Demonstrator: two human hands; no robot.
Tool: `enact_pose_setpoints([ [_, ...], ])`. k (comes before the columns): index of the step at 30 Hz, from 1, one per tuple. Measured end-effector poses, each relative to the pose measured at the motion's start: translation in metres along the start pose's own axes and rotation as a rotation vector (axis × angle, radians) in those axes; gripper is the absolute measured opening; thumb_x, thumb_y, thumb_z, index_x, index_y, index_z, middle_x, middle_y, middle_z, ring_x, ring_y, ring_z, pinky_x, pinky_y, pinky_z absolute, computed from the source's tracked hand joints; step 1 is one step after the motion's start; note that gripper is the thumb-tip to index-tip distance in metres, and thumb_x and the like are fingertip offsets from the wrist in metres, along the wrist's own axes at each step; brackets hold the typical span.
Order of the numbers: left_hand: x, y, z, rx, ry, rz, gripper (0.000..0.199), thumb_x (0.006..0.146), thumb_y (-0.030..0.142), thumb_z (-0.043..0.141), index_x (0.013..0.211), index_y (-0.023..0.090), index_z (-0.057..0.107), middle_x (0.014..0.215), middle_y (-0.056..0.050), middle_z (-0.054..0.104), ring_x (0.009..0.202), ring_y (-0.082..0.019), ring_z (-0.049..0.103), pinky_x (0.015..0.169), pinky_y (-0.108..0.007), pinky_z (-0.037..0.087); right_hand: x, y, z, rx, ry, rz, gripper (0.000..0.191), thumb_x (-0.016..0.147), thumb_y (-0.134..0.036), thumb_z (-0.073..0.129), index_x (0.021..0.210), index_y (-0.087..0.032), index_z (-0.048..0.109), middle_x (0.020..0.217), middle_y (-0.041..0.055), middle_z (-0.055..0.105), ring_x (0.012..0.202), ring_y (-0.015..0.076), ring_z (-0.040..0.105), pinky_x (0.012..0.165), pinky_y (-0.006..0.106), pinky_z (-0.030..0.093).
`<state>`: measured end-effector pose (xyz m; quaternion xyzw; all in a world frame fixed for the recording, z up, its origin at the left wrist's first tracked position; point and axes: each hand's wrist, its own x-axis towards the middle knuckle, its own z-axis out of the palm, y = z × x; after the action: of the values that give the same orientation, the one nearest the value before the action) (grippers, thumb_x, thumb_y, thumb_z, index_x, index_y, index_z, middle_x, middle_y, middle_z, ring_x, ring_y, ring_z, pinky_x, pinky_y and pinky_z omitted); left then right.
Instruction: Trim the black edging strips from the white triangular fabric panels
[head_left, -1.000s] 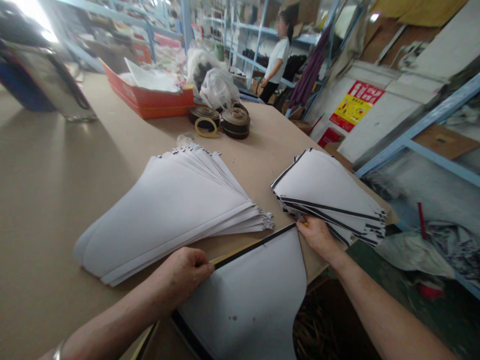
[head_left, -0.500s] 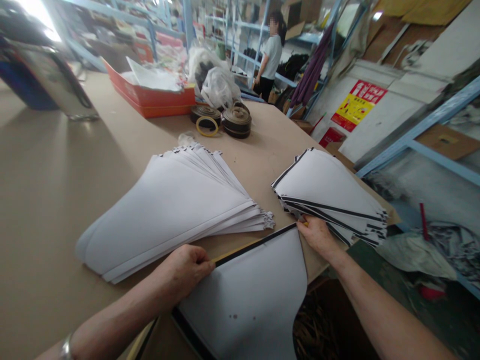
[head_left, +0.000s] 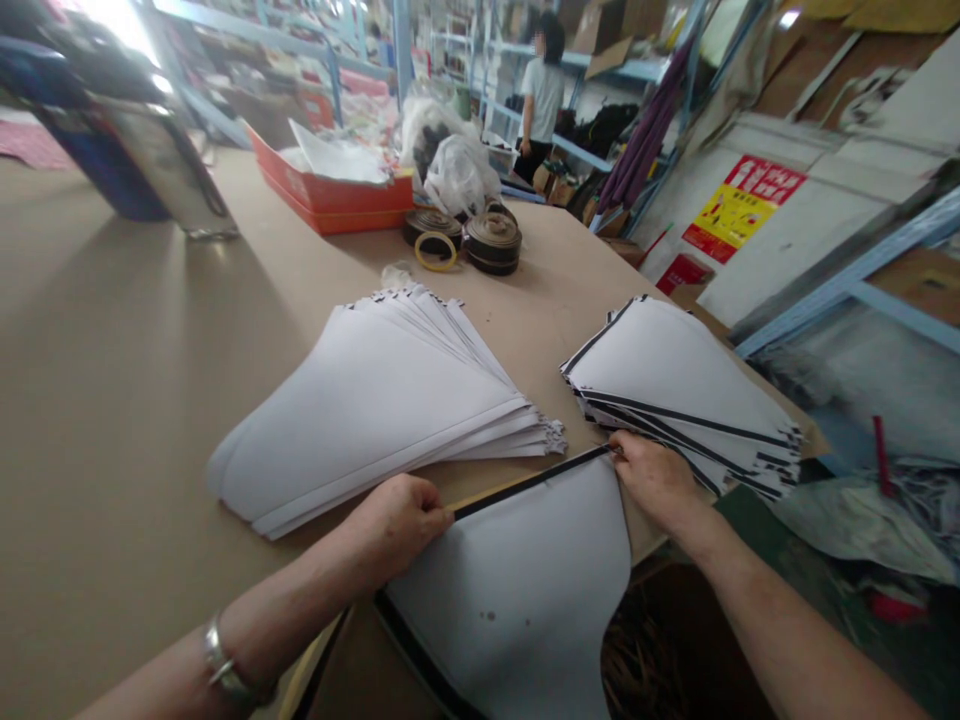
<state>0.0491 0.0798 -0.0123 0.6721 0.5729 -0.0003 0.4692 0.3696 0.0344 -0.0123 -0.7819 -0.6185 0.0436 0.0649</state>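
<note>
A pale grey-white sheet panel [head_left: 517, 580] with a black strip [head_left: 532, 482] along its top edge hangs over the table's front edge. My left hand [head_left: 401, 520] is closed in a pinch on that edge, at the strip's left end. At the far right corner of the panel, my right hand [head_left: 652, 475] pinches the strip's other end. A yellowish band [head_left: 487, 492] shows just behind the strip. Beyond my left hand lies a fanned stack of plain white panels [head_left: 382, 390]. Close to my right hand is a stack of black-edged white panels [head_left: 675, 370].
Farther back on the table [head_left: 135, 350] sit rolls of dark tape [head_left: 493, 243], a yellow ring [head_left: 436, 252], an orange box [head_left: 330, 200] and plastic bags [head_left: 461, 175]. Metallic containers [head_left: 169, 160] stand left. A person [head_left: 541, 95] stands by the shelves. Brown strips [head_left: 637, 650] lie below the edge.
The camera view has turned a little to the left, so everything sits farther right. Both hands keep their pinch on the panel's edge, and the panel looks much the same.
</note>
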Motion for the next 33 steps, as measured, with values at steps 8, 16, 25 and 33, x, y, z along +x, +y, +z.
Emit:
enact_pose_setpoints([
  [8,-0.003,0.006,-0.002,0.017,0.001,-0.020,0.018,0.070,0.028,0.050,0.056,0.018,0.054,0.043,0.006,0.040,0.040,-0.010,0.040,0.041,-0.022,0.025,0.019,-0.031,0.001,0.336,-0.073,-0.222,0.014,0.081,-0.025,0.046,0.079,-0.020,0.058,0.073,0.0005,0.063,0.071,0.0152,0.058,0.067,0.024,0.042],
  [16,-0.003,-0.008,-0.005,0.042,-0.013,-0.001,0.017,0.067,0.031,0.052,0.055,0.019,0.055,0.044,0.006,0.042,0.042,-0.010,0.039,0.042,-0.023,0.024,0.034,-0.018,0.028,0.541,-0.163,-0.198,0.014,0.075,-0.029,0.046,0.078,-0.019,0.055,0.070,0.0001,0.060,0.067,0.0154,0.057,0.064,0.025,0.043],
  [25,-0.019,-0.032,-0.021,0.059,0.005,-0.065,0.020,0.065,0.033,0.050,0.051,0.019,0.052,0.046,0.004,0.041,0.046,-0.010,0.036,0.043,-0.023,0.023,0.029,-0.008,0.033,0.561,-0.273,-0.250,0.017,0.077,-0.029,0.055,0.090,-0.020,0.058,0.074,-0.0009,0.061,0.070,0.0152,0.057,0.064,0.024,0.042],
  [33,-0.026,-0.043,-0.025,0.062,0.012,-0.129,0.020,0.063,0.036,0.047,0.053,0.019,0.051,0.046,0.005,0.039,0.043,-0.010,0.034,0.041,-0.023,0.023,0.025,-0.021,0.024,0.460,-0.268,-0.253,0.015,0.073,-0.026,0.060,0.086,-0.020,0.059,0.078,-0.0005,0.059,0.073,0.0163,0.054,0.066,0.026,0.038],
])
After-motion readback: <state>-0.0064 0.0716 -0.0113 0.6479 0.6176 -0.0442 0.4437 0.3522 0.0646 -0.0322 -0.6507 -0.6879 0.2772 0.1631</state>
